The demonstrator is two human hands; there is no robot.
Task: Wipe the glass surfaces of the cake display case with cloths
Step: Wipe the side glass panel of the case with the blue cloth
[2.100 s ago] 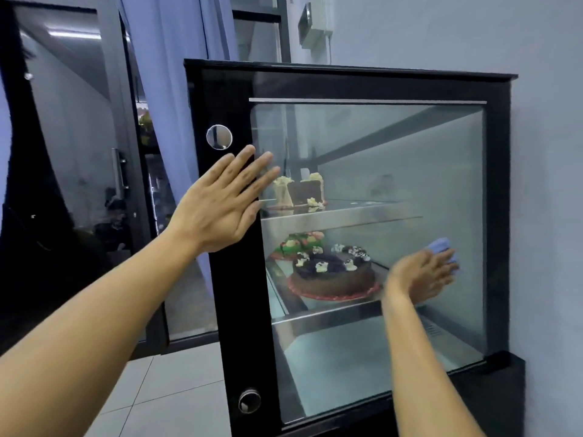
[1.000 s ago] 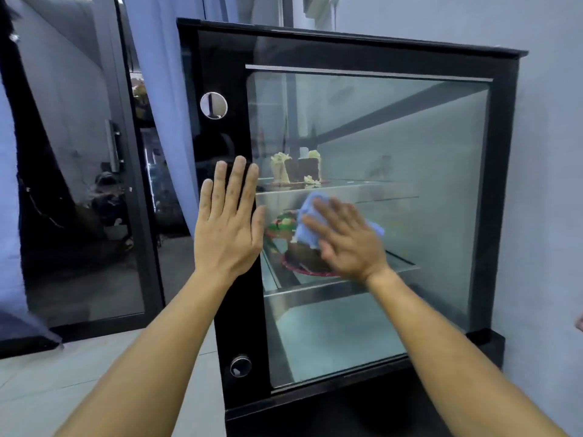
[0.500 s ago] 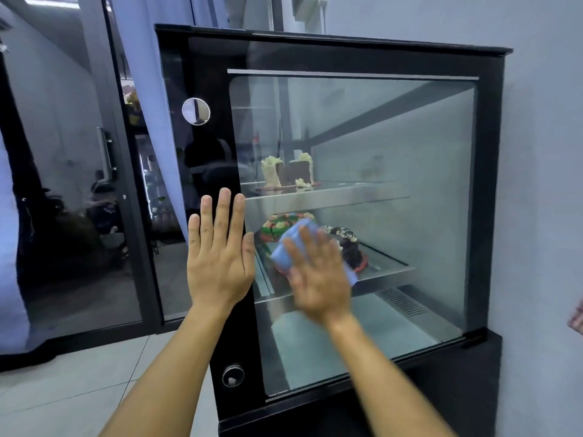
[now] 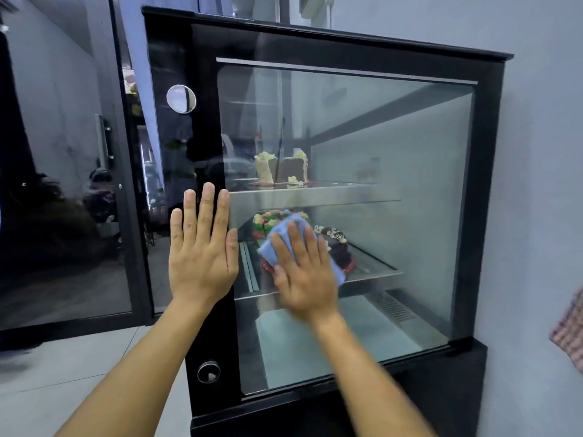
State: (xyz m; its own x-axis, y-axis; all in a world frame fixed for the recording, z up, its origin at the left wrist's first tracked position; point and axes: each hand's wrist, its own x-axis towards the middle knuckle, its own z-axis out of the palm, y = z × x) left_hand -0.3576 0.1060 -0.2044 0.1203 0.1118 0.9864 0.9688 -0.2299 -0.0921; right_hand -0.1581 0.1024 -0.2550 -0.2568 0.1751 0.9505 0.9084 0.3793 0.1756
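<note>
Head view, item: cake display case (image 4: 331, 42), black frame, its glass pane (image 4: 394, 190) facing me, right side against the wall.
Head view, cloth: blue cloth (image 4: 284, 234), flat on the pane's lower-left part, in front of the middle shelf (image 4: 372, 272); its top and left edges show past my fingers.
Head view, right hand: my right hand (image 4: 304, 272) lies palm-down over the cloth, fingers (image 4: 295, 244) straight and close together, pressing it to the glass; nothing is curled round it. Forearm rises from the bottom edge of the view, wrist in line with it. The hand is slightly blurred.
Head view, left hand: my left hand (image 4: 202, 250) is flat on the black left frame post, fingers straight and nearly closed, tips up, thumb at the pane's left edge. It holds nothing.
Head view, contents: chocolate cake (image 4: 337, 247) and a colourful cake (image 4: 265, 220) on the middle shelf, cake slices (image 4: 280, 168) on the upper shelf, all behind the glass.
Step in hand, my judgement: wiping the lower-left area; most of the pane likely remains.
Method, my advice: keep the whole palm on the cloth with even pressure, overlap passes right to the frame edges and corners, and let the left hand steady the case.
</note>
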